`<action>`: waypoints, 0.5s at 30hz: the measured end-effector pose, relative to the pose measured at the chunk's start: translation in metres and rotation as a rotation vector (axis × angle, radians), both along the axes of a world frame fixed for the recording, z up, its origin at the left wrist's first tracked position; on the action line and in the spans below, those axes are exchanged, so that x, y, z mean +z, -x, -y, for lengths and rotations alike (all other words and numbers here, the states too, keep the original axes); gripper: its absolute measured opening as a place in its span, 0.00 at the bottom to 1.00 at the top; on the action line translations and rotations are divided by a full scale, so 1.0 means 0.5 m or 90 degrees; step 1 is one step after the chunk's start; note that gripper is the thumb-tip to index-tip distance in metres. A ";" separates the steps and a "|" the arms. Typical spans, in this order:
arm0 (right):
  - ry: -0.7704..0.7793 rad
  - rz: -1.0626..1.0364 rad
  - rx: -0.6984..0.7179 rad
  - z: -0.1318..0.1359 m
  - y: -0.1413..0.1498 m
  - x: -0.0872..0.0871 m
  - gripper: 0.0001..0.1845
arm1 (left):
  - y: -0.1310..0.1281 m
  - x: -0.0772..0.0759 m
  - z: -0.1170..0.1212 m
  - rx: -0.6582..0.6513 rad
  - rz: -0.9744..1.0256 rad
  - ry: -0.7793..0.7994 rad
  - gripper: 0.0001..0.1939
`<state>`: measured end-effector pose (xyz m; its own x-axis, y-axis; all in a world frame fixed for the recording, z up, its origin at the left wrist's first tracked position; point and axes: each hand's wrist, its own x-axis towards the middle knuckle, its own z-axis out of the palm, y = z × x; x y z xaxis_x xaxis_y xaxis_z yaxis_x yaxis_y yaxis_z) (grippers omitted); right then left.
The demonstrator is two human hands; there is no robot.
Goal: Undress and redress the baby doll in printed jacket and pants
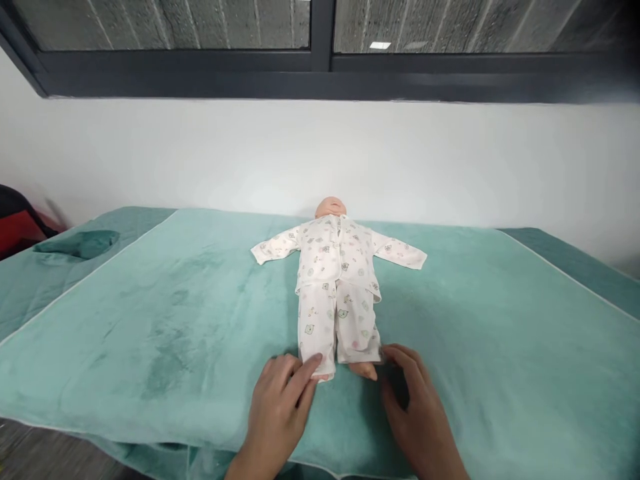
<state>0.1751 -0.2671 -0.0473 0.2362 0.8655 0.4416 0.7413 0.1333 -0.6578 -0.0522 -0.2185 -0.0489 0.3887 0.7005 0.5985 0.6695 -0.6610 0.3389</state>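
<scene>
A baby doll lies on its back on a green cloth, its head towards the wall. It wears a white printed long-sleeved top, both sleeves spread out sideways. White printed trousers cover its legs, and a bare foot shows below the right-hand cuff. My left hand has its fingers closed at the left-hand cuff, largely hiding the foot there. At the outer edge of the other cuff, my right hand is curled, fingertips on the fabric and thumb lower down.
The green cloth covers a wide bed or table against a white wall. A dark window frame runs above. A red and black item stands at the far left, near a bunched green fold.
</scene>
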 end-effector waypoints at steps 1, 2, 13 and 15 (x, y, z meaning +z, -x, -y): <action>0.017 -0.004 -0.002 -0.001 0.001 -0.007 0.16 | 0.000 0.004 0.001 -0.005 0.011 0.000 0.19; 0.029 -0.008 -0.005 -0.004 0.003 -0.012 0.16 | 0.000 0.009 0.003 -0.010 0.023 -0.002 0.20; 0.031 -0.082 0.021 -0.041 -0.001 0.009 0.08 | -0.111 0.097 0.000 -0.047 -0.093 0.019 0.16; 0.022 -0.104 0.031 -0.034 -0.004 0.006 0.09 | -0.129 0.108 -0.005 -0.063 -0.133 0.049 0.15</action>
